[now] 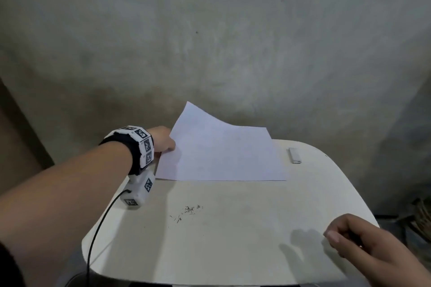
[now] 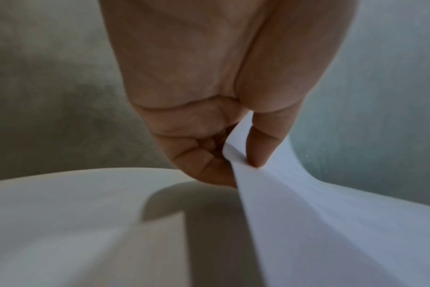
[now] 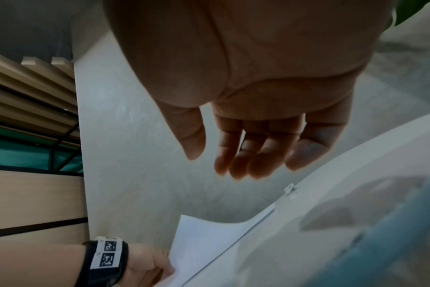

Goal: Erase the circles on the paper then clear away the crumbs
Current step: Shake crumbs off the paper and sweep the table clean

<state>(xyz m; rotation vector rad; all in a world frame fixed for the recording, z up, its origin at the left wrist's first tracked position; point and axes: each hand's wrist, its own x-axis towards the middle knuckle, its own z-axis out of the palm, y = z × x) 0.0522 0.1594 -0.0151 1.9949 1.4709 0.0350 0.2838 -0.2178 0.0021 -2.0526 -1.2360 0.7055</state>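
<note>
A white sheet of paper (image 1: pixel 221 154) lies at the far side of the white table (image 1: pixel 245 251), its left edge lifted and curling up. My left hand (image 1: pixel 164 140) pinches that left edge between thumb and fingers (image 2: pixel 255 147); the same paper (image 2: pixel 331 233) runs down to the right in the left wrist view. I see no circles on the sheet. A small scatter of dark eraser crumbs (image 1: pixel 186 212) lies on the bare table nearer to me. A white eraser (image 1: pixel 294 155) lies right of the paper. My right hand (image 1: pixel 363 242) hovers at the near right, fingers (image 3: pixel 246 155) relaxed and holding nothing.
A grey wall (image 1: pixel 210 42) stands right behind the table. The table's rounded edges fall away on the left, right and near sides. A black cable (image 1: pixel 93 240) hangs from my left wrist camera. A slatted wooden shelf (image 3: pixel 32 97) stands off to the side.
</note>
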